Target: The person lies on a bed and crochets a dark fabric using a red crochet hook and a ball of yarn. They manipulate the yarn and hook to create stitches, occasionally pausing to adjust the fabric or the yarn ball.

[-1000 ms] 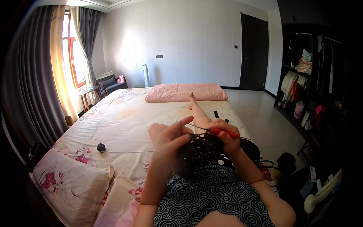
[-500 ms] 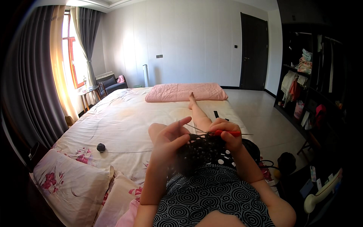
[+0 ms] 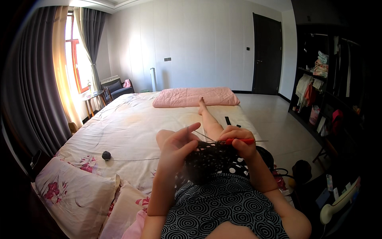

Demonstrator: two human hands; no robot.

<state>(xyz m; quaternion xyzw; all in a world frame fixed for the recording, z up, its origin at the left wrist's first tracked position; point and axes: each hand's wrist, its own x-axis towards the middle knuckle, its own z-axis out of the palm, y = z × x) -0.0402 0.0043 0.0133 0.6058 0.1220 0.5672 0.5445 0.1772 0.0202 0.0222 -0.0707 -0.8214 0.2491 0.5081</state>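
Clock centred on the black openwork piece (image 3: 205,161), 12 = far wall. Piece hangs in the person's lap, top edge up at the hands, in front of a black-and-white patterned top (image 3: 223,201). Left hand (image 3: 179,145), 11 o'clock: index finger raised with a strand over it, other fingers half curled, thumb pinching the piece's edge. Right hand (image 3: 236,133), 1 to 2 o'clock: curled closed around a red-handled tool (image 3: 243,141); thin metal shaft sticks out past the fist. Any print on the handle is too small to read from where I'm standing. Dark yarn ball (image 3: 106,155) on the bed (image 3: 123,127) at 9, floral pillow (image 3: 77,199) at 8, folded pink quilt (image 3: 183,98) at 12, dark door (image 3: 267,53) at 1.
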